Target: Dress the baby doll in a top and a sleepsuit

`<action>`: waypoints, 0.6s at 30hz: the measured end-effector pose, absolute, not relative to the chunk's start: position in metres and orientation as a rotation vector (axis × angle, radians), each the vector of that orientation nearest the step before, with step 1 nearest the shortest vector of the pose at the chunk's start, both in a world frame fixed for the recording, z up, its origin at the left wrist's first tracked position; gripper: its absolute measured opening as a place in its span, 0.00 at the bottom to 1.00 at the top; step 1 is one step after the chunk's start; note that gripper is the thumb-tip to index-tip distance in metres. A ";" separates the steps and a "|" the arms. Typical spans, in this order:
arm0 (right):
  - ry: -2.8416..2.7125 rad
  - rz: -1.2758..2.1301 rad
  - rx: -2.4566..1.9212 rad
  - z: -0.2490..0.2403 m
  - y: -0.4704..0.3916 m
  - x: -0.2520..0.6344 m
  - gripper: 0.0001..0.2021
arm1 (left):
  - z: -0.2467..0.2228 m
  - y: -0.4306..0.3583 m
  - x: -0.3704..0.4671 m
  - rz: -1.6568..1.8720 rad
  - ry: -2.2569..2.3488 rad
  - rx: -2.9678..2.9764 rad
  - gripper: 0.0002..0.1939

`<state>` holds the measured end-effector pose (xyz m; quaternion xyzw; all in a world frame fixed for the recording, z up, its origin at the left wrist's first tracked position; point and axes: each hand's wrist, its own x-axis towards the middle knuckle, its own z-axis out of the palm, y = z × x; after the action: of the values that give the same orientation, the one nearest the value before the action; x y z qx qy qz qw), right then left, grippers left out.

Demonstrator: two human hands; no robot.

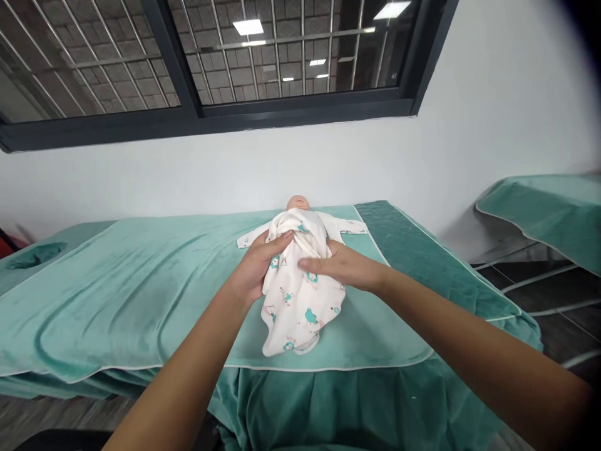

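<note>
Printed white garment (293, 307) lies on a doll (297, 202) near the wall-side edge of a bed (164, 282), its lower part gathered into loose folds toward the person. Teal and pink figures are scattered over the cloth. Both sleeves (348, 225) spread outward, one to each side, and only the top of the doll's head shows clearly beyond the fabric.

The left hand (256, 266) grips the left side of the bunched cloth, thumb lying on top, its other fingers mostly hidden. The right hand (340, 266) takes the opposite side in the same way, thumb across the front and the rest tucked behind, so the fingers of both hands are clamped on the garment. Whether the lower hem touches the bed, I cannot tell.

Under it all is a light green cover (385, 338) with pale piping, next to a darker quilted stretch (422, 269) on the right. Behind stands a white wall (188, 175) below a dark-framed window (300, 111) with metal bars (277, 37); another green-covered bed (554, 213) is partly visible at far right
</note>
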<state>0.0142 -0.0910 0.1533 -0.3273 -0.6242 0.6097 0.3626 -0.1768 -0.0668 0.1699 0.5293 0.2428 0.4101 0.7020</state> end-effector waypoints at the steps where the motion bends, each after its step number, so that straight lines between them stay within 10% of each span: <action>1: -1.532 1.508 -0.837 0.154 -0.089 0.013 0.18 | 0.167 -0.067 -0.178 0.895 0.557 1.175 0.21; 18: -1.510 1.746 -0.750 0.145 -0.098 0.007 0.24 | 0.160 -0.066 -0.179 0.795 0.463 0.957 0.25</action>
<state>0.0066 -0.0984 0.1450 -0.2896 -0.5827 0.6741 0.3495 -0.1788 -0.0662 0.1599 0.4443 0.2147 0.3691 0.7876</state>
